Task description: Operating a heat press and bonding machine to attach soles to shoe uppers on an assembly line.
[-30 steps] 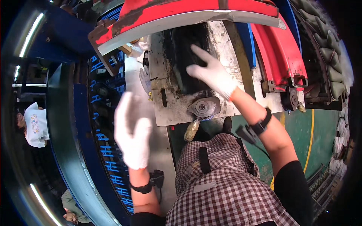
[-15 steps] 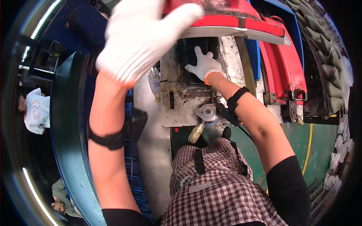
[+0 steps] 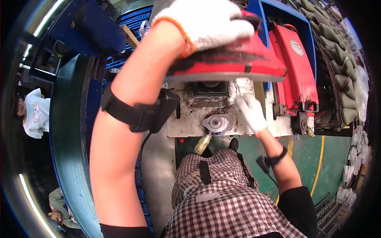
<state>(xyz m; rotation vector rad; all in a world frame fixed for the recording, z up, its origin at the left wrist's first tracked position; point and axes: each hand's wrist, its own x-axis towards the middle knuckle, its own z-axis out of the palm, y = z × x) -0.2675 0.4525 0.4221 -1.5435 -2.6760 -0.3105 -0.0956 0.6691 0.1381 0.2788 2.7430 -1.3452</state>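
My left hand (image 3: pixel 210 23), in a white knitted glove, is closed around the black handle (image 3: pixel 253 18) of a red machine lid (image 3: pixel 238 59). The lid hangs low and tilted over a stained metal base plate (image 3: pixel 186 127), its pale front edge towards me. Beneath it, a dark rectangular block (image 3: pixel 207 88) shows only in part. My right hand (image 3: pixel 252 114), gloved too, is over the plate's right side, apart from the lid, fingers loosely extended and slightly blurred, with nothing visible in them. A grey round metal fitting (image 3: pixel 215 123) is at the plate's front, above a tape-wrapped lever (image 3: pixel 203 144).
A second red machine (image 3: pixel 293 71) in a blue frame (image 3: pixel 313 43) stands on the right. Beyond it is a rack of olive-green padded pieces (image 3: pixel 343 75). A long greenish belt surface (image 3: pixel 71 131) runs along the left, with two other people beyond it.
The red lid has come down and towards me. My left hand has moved right onto its handle. My right hand has come out from over the dark block to the plate's right side.
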